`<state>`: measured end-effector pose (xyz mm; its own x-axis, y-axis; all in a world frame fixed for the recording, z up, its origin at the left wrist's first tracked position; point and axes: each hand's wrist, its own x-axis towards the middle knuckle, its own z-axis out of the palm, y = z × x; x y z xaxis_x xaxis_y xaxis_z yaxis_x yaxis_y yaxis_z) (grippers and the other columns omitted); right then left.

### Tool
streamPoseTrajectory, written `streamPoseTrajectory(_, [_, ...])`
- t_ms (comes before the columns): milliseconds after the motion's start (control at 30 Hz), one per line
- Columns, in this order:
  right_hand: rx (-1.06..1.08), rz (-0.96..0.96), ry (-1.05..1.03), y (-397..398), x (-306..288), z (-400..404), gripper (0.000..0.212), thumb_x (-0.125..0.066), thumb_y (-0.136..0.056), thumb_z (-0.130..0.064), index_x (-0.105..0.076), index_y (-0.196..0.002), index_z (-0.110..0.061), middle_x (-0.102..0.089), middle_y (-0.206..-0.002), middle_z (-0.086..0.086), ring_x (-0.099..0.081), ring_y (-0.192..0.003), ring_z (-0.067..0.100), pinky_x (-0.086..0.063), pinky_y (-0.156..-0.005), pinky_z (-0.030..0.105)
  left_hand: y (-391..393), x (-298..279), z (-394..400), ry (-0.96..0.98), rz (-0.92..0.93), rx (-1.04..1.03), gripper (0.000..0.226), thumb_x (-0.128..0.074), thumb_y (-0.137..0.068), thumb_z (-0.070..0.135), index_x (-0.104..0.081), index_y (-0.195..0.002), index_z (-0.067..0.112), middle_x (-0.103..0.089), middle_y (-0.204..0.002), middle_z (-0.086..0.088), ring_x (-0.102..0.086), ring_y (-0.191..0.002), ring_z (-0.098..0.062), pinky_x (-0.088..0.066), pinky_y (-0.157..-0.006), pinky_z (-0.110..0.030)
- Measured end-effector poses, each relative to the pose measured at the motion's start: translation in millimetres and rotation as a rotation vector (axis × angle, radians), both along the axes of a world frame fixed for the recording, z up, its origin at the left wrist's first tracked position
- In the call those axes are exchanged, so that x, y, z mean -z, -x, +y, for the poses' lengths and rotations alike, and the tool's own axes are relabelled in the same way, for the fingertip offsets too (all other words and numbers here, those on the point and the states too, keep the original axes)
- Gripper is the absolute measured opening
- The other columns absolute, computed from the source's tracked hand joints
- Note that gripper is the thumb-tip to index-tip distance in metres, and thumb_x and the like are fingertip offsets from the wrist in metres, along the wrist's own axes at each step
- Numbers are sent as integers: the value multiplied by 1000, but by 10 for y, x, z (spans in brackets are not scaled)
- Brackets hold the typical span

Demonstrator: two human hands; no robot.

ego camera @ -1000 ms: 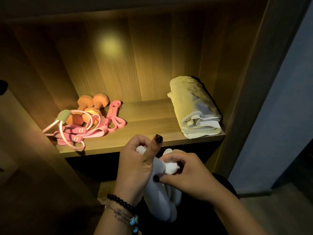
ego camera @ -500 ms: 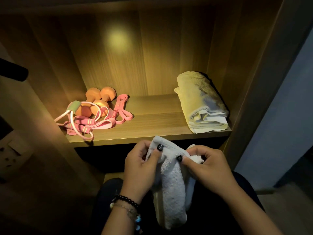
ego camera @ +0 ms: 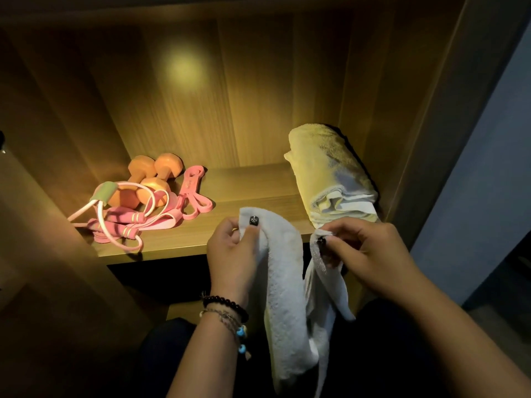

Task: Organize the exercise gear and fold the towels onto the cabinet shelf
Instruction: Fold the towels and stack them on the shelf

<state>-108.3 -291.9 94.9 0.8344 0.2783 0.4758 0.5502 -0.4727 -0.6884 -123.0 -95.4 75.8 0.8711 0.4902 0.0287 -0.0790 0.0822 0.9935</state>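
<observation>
Currently, two hands are working on one white towel (ego camera: 284, 282) in front of the cabinet shelf (ego camera: 244, 202). Two towels are showing in total: the white one in the grip and one folded towel (ego camera: 330, 173) lying on the shelf, beyond the right hand (ego camera: 370, 254) and just touching the right cabinet wall. Two orange dumbbells (ego camera: 149, 182) are lying side by side on the shelf, well beyond and to the left of the left hand (ego camera: 232, 254). One pink resistance band (ego camera: 192, 193) is lying beside them, nearer the left hand, and one pink jump rope (ego camera: 120, 222) with a pale green piece on its cord is lying coiled in front of the dumbbells.

The white towel is looking textured and soft, hanging in two long drapes from the hands down to the person's lap. Its upper edge is sitting level with the front edge of the shelf, not resting on it.

The left hand is grasping one top corner, its thumb pressing the cloth against curled fingers. The right hand is pinching the other top corner between thumb and fingertips, with the remaining fingers curled. The two hands are holding apart, with a slack fold of towel sagging between them. Three bracelets (ego camera: 227, 314) are sitting on the left wrist: one of dark beads, one braided, one with blue beads.
</observation>
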Motion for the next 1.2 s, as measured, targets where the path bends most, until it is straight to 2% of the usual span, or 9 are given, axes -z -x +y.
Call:
streamPoseTrajectory(100, [32, -176, 209, -38, -63, 62, 8, -68, -86, -22, -72, -92, -24, -63, -78, -8, -59, -72, 11, -52, -63, 39, -37, 39, 81, -41, 31, -53, 12, -63, -88, 11, -65, -78, 17, -71, -73, -4, -62, -66, -19, -50, -59, -29])
streamPoseTrajectory(200, [-27, -275, 185, -96, -208, 159, 6, -68, -85, -15, -69, -90, -11, -48, -86, -3, -50, -78, 13, -47, -66, 29, -87, -56, 191, -18, -6, -56, 8, -64, -89, 12, -65, -81, 12, -71, -77, -11, -62, -73, -26, -50, -70, -38])
streamPoseTrajectory(300, [-153, -175, 69, -111, -407, 321, 3, -59, -91, -13, -61, -92, -11, -52, -95, -2, -52, -88, 12, -47, -77, 29, -120, -284, 273, -39, -99, -10, 6, -64, -89, 9, -66, -85, 13, -73, -81, -14, -66, -74, -26, -53, -70, -38])
streamPoseTrajectory(367, [-209, -110, -7, -105, -528, 438, 4, -56, -93, -15, -59, -92, -13, -57, -86, -4, -54, -79, 11, -47, -70, 33, -105, -450, 280, -66, -166, 85, 8, -62, -90, 9, -68, -89, 14, -75, -81, -9, -71, -74, -21, -58, -65, -31])
streamPoseTrajectory(600, [-204, -68, -186, -50, -660, 680, 7, -73, -80, -7, -69, -78, -13, -61, -79, 2, -56, -72, 10, -42, -65, 19, 189, -620, 265, -76, -294, 298, 15, -62, -82, 19, -75, -88, 20, -75, -85, -10, -70, -77, -18, -56, -65, -24])
streamPoseTrajectory(733, [-228, 3, -276, 61, -555, 733, 10, -75, -77, -4, -72, -77, -13, -62, -77, 4, -57, -68, 7, -43, -63, 17, 288, -506, 271, -253, -322, 288, 27, -57, -91, 4, -76, -93, 24, -75, -87, -6, -71, -80, -17, -57, -69, -28])
streamPoseTrajectory(967, [-116, 167, -432, 108, -480, 737, 15, -78, -71, -2, -70, -70, -14, -69, -71, 5, -65, -67, 17, -54, -65, 37, 404, -425, 308, -188, -340, 541, 36, -51, -85, 2, -73, -108, 19, -74, -103, -7, -68, -98, -20, -53, -80, -25])
streamPoseTrajectory(1033, [-93, 212, -469, 91, -477, 724, 15, -81, -68, -7, -68, -65, -15, -69, -66, 3, -62, -61, 12, -51, -58, 28, 427, -418, 318, -219, -311, 596, 40, -56, -81, -2, -71, -111, 19, -74, -104, -7, -69, -98, -22, -54, -80, -27])
streamPoseTrajectory(1200, [-82, 202, -417, 89, -517, 721, 12, -84, -65, -8, -72, -63, -12, -69, -60, -2, -58, -53, 0, -44, -51, 13, 403, -372, 202, -327, -267, 368, 30, -71, -81, -2, -68, -101, 20, -76, -90, -1, -72, -85, -20, -58, -72, -31])
